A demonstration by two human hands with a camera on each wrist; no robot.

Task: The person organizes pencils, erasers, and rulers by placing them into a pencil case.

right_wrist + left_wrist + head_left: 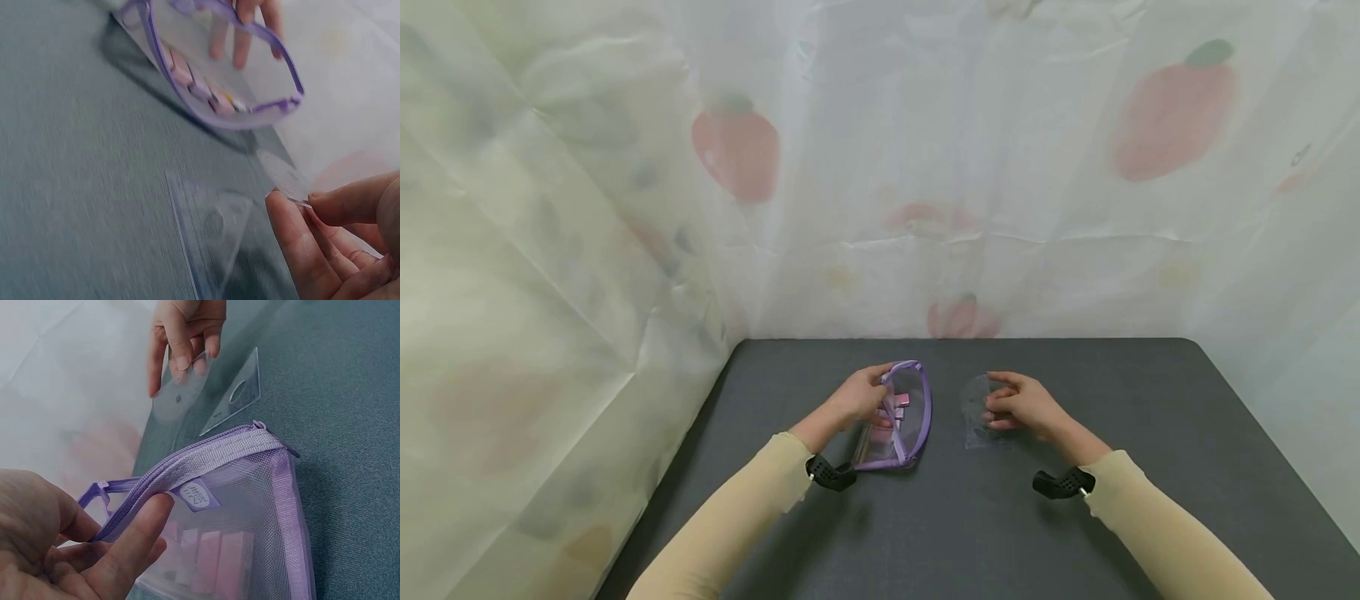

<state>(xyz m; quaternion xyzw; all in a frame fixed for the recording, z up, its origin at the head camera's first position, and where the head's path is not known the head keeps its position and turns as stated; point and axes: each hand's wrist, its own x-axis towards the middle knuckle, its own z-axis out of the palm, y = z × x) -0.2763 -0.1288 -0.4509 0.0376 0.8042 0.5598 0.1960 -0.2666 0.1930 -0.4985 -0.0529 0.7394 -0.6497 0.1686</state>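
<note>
My left hand (859, 395) holds a purple-trimmed see-through mesh zip pouch (927, 408) by the edge of its opening. The zip is undone and the mouth gapes toward the right. Several pink and white blocks (181, 67) lie inside; their kind cannot be made out. My right hand (1028, 408) pinches a clear round-edged protractor (175, 403) between thumb and fingers, raised above the table beside the pouch. Below it a clear triangular set square (250, 380) with a hole lies on the table, apart from both hands.
The dark grey table (1000, 533) reaches back to a pale curtain (865, 275) printed with fruit. More of this curtain hangs along the left and right sides. Black straps with cameras (831, 473) sit on both wrists.
</note>
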